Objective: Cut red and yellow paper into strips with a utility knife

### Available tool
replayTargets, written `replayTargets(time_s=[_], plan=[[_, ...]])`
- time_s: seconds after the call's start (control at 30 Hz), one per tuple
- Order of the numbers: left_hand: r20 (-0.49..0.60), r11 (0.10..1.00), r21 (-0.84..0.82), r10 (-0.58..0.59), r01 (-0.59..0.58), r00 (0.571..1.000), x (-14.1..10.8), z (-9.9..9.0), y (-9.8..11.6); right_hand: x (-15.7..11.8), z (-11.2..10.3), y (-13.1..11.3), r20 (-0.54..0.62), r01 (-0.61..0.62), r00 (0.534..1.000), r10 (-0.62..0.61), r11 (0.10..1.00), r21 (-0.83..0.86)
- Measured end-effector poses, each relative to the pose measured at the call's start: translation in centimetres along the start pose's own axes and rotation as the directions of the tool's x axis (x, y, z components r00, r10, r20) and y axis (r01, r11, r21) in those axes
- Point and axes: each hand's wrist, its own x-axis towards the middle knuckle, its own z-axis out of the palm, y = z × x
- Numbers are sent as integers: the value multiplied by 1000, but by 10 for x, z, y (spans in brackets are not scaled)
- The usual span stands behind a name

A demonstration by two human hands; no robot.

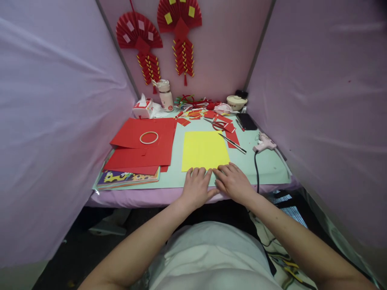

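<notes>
A yellow sheet of paper (205,150) lies flat on the pale green table top, in front of me. My left hand (197,186) rests palm down at its near edge, fingertips touching the paper. Beside it, my right hand (232,181) lies on the near right corner with its fingers stretched forward. Both hands hold nothing, and their fingertips almost meet. A thin pointed tool (232,143), perhaps a craft knife or tweezers, lies slantwise by the sheet's right edge. Just beyond are scissors with red handles (218,124).
Red sheets (148,155) with a ring (149,137) on top cover the left. Behind stand a tissue box (143,108), a bottle (165,96) and a lidded bowl (236,102). At right lie a phone (246,121) and a corded glue gun (263,143). Red fan decorations (180,24) hang behind.
</notes>
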Motion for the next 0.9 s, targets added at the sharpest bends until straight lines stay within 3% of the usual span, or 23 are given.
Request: replayTargets(time_s=[0.37,0.9], plan=[[-10,998,-54,-15,15,1000,-1,4,-3,-10,6,10,-53,-32,998,37,996,83],[-14,998,-61,-10,9,1000,-1,3,-3,-24,-3,35,-78,-58,995,63,997,59]])
